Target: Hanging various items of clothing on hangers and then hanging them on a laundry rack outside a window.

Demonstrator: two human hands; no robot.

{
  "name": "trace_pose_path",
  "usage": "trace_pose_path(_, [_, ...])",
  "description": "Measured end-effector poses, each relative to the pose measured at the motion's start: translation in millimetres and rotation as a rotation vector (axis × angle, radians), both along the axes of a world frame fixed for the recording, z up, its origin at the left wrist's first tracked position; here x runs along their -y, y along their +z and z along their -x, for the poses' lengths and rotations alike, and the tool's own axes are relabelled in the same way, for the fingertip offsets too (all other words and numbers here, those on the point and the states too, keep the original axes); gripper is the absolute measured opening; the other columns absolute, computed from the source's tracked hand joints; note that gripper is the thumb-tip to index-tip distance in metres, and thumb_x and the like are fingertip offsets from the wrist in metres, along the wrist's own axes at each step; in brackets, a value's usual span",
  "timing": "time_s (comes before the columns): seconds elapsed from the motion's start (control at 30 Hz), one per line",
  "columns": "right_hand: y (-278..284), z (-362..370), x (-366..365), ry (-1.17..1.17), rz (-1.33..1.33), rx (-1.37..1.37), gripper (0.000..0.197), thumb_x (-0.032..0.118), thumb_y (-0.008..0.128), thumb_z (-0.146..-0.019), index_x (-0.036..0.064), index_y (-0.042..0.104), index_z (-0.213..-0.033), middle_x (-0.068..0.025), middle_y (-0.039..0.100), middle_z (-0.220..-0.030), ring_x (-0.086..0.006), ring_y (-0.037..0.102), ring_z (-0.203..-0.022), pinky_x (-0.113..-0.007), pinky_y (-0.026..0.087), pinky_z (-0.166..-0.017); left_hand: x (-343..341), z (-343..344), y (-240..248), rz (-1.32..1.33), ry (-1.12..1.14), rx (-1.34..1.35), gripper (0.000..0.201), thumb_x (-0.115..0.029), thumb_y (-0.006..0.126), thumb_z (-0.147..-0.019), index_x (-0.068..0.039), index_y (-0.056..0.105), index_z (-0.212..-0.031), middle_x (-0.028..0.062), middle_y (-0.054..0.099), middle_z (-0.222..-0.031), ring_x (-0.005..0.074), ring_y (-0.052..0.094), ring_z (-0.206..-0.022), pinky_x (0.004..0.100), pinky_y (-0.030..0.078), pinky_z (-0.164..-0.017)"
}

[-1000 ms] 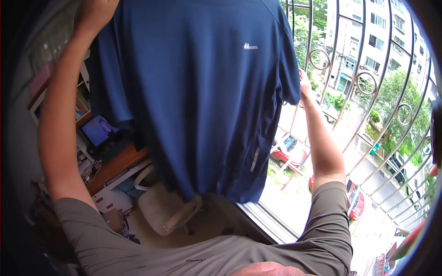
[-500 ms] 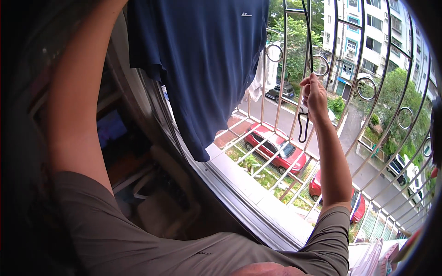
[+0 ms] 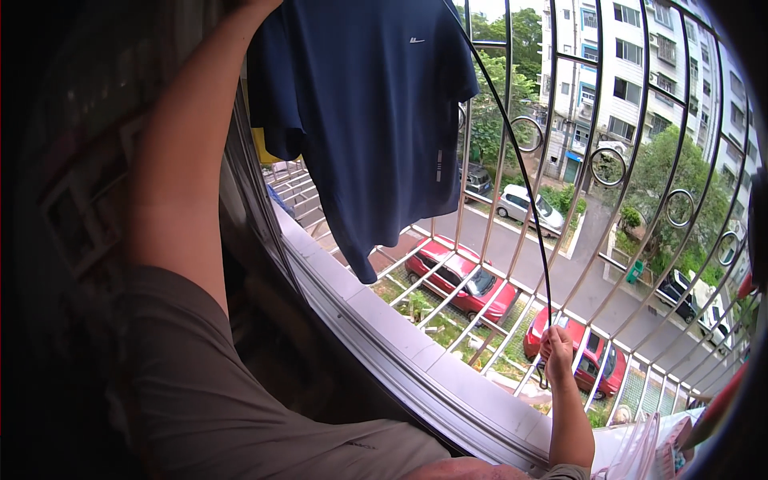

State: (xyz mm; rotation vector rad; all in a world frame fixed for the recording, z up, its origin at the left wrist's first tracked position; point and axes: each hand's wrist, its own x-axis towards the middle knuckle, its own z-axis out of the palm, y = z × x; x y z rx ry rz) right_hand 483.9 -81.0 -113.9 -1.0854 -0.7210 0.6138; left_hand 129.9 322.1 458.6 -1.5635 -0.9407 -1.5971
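Observation:
My right hand [image 3: 558,350] is closed around the lower part of a long, thin black pole [image 3: 524,168], whose hooked or looped bottom end pokes out just below the fist. From there the pole rises to the upper edge beside a dark blue T-shirt [image 3: 372,120]; its top is out of sight. The T-shirt hangs with a small pale logo on its chest, its collar cut off by the frame. My left arm is raised, and my left hand [image 3: 260,5] reaches the upper edge near the shirt's sleeve. Its fingers are out of view.
A metal window grille [image 3: 600,72] with ring ornaments stands outside. Below the shirt runs a window track and white sill [image 3: 384,328]. Beyond are red cars [image 3: 462,276], a road and a pale building. Something yellow [image 3: 264,148] hangs behind the shirt; pinkish items [image 3: 664,448] sit lower right.
My right hand has come down with the black pole, which now slants. The T-shirt appears a little farther off, with more of it in view. My left hand has shifted rightward in the picture.

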Motion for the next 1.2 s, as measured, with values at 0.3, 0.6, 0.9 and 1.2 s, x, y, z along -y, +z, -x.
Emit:
trace_pose_path(0.3, [15, 15, 4, -0.023, 0.015, 0.036, 0.031, 0.026, 0.053, -0.101, 0.0067, 0.055, -0.077, 0.0085, 0.035, -0.054, -0.0020, 0.028, -0.045, -0.021, 0.019, -0.043, -2, -18, -8, 0.010, -0.098, 0.018, 0.035, -0.043, 0.054, -0.092, -0.010, 0.067, -0.091, 0.0152, 0.068, -0.092, 0.0373, 0.065, -0.088, 0.0479, 0.051, -0.074])
trace_pose_path(0.6, [38, 41, -4, 0.088, 0.010, -0.034, 0.031, 0.028, 0.052, -0.101, 0.0084, 0.054, -0.077, 0.0088, 0.033, -0.054, -0.0024, 0.026, -0.044, -0.022, 0.018, -0.043, 11, -30, -22, 0.073, -0.241, 0.024, 0.032, -0.039, 0.060, -0.089, -0.010, 0.065, -0.103, 0.0145, 0.068, -0.101, 0.0358, 0.064, -0.095, 0.0482, 0.049, -0.079])
trace_pose_path(0.9, [77, 56, -35, 0.026, -0.071, -0.037, 0.028, 0.030, 0.049, -0.102, 0.0078, 0.059, -0.087, 0.0097, 0.031, -0.055, -0.0017, 0.024, -0.044, -0.021, 0.016, -0.041, -29, -72, -163, -0.168, -0.090, -0.505, 0.044, -0.041, 0.061, -0.089, -0.018, 0.060, -0.127, 0.0115, 0.051, -0.139, 0.0322, 0.038, -0.136, 0.0488, 0.025, -0.113])
trace_pose_path(1.2, [163, 47, -113, -0.038, -0.155, 0.058, 0.028, 0.030, 0.051, -0.102, 0.0059, 0.064, -0.099, 0.0107, 0.031, -0.056, -0.0005, 0.022, -0.044, -0.020, 0.016, -0.039, -1, -67, -457, 0.659, -0.710, -0.931, 0.055, -0.045, 0.067, -0.083, -0.017, 0.059, -0.130, 0.0107, 0.051, -0.141, 0.0373, 0.031, -0.141, 0.0495, 0.019, -0.117])
